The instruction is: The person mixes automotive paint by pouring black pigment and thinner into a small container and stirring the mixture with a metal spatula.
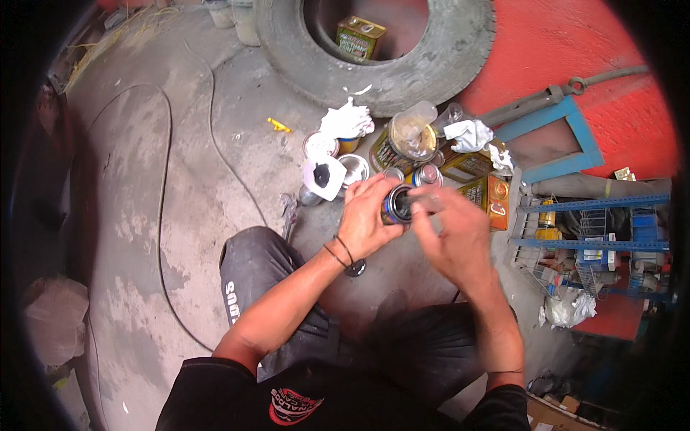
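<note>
One small can (397, 206): we are seeing it held above the concrete floor (129, 230), its open mouth showing a dark inside and facing the right hand (456, 228).
Left-hand grip: the left hand (368, 215) is closing its fingers and thumb around the can's side.
Right-hand fingers: they are bending in at the can's mouth, blurred by motion; we cannot tell whether they are pinching anything.
Left wrist: it is wearing dark bands (338, 251).
Glossy dark disc (355, 269): it is lying on the floor just beside the left forearm.
Cluster beyond the hands: we are looking at an open empty-looking tin (353, 169), a white sheet with a black blotch (333, 189), crumpled white paper (348, 118), and a large tin (384, 152) supporting a clear plastic cup (411, 126).
Right of the cluster: an orange-and-green rectangular tin (497, 194) is standing near the right hand.
Farther off: a big tire (377, 87) is lying flat, encircling another rectangular tin (359, 37).
Left floor: a dark cable (169, 158) is curving along it.
</note>
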`<control>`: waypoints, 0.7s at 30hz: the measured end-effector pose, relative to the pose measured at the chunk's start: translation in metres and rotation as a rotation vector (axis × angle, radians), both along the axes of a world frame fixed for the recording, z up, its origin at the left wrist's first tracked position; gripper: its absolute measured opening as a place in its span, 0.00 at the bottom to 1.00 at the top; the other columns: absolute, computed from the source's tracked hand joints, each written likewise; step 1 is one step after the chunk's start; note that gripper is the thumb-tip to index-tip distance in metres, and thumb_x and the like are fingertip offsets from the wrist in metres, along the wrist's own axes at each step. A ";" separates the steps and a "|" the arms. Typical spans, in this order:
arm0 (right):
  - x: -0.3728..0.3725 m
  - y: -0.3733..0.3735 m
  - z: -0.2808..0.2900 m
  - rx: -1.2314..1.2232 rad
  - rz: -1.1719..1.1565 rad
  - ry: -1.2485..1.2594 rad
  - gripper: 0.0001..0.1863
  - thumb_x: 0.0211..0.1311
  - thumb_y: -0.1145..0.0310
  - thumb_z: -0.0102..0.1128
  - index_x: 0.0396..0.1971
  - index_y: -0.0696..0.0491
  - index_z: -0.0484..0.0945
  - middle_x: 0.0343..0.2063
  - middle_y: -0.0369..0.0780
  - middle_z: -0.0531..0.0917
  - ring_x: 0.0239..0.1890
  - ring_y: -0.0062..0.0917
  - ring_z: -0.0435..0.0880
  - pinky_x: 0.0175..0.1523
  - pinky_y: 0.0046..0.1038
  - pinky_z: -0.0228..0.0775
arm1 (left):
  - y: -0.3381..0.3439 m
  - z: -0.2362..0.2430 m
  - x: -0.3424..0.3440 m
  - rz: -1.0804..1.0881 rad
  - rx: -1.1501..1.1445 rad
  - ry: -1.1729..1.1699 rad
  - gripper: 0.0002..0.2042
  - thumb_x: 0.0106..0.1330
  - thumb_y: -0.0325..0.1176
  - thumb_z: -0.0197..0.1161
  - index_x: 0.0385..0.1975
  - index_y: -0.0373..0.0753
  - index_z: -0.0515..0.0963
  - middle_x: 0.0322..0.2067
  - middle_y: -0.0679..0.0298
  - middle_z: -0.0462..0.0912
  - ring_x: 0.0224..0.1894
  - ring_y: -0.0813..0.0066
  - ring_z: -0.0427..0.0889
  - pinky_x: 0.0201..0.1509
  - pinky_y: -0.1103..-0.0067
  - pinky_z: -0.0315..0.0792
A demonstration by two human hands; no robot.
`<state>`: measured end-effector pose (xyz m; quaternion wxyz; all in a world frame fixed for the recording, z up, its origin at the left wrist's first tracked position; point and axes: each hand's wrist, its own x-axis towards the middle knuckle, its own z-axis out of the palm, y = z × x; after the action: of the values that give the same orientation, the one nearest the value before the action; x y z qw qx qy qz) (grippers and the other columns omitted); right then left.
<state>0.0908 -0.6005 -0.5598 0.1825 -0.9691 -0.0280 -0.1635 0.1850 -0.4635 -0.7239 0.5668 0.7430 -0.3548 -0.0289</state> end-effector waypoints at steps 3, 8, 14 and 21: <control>-0.002 -0.009 0.001 0.173 -0.089 -0.020 0.08 0.73 0.69 0.72 0.47 0.53 0.91 0.44 0.44 0.94 0.40 0.39 0.94 0.44 0.39 0.83 | 0.007 0.009 0.011 -0.010 0.003 0.010 0.40 0.49 0.38 0.85 0.66 0.43 0.79 0.68 0.53 0.84 0.77 0.50 0.76 0.81 0.54 0.61; 0.005 -0.032 0.003 0.380 0.032 0.117 0.09 0.77 0.68 0.71 0.49 0.54 0.92 0.44 0.41 0.94 0.37 0.32 0.92 0.41 0.35 0.79 | 0.022 0.002 0.022 -0.012 0.023 -0.051 0.41 0.47 0.38 0.87 0.66 0.43 0.79 0.71 0.52 0.80 0.76 0.51 0.76 0.80 0.55 0.61; 0.009 -0.044 0.007 0.159 0.175 0.115 0.10 0.73 0.69 0.74 0.50 0.51 0.92 0.41 0.41 0.93 0.41 0.38 0.91 0.45 0.36 0.77 | 0.030 -0.002 0.024 -0.037 0.041 -0.062 0.44 0.45 0.38 0.88 0.68 0.45 0.79 0.71 0.52 0.78 0.76 0.49 0.75 0.81 0.55 0.61; 0.012 -0.038 0.004 0.078 0.211 0.085 0.10 0.71 0.70 0.74 0.50 0.50 0.91 0.43 0.40 0.93 0.45 0.41 0.91 0.51 0.40 0.78 | 0.037 -0.003 0.023 -0.039 0.058 -0.079 0.42 0.47 0.39 0.88 0.68 0.44 0.80 0.70 0.52 0.79 0.76 0.49 0.75 0.82 0.55 0.62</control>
<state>0.1027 -0.6380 -0.5561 0.2375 -0.9590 -0.1157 -0.1029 0.2079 -0.4264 -0.7267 0.5301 0.7525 -0.3902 -0.0209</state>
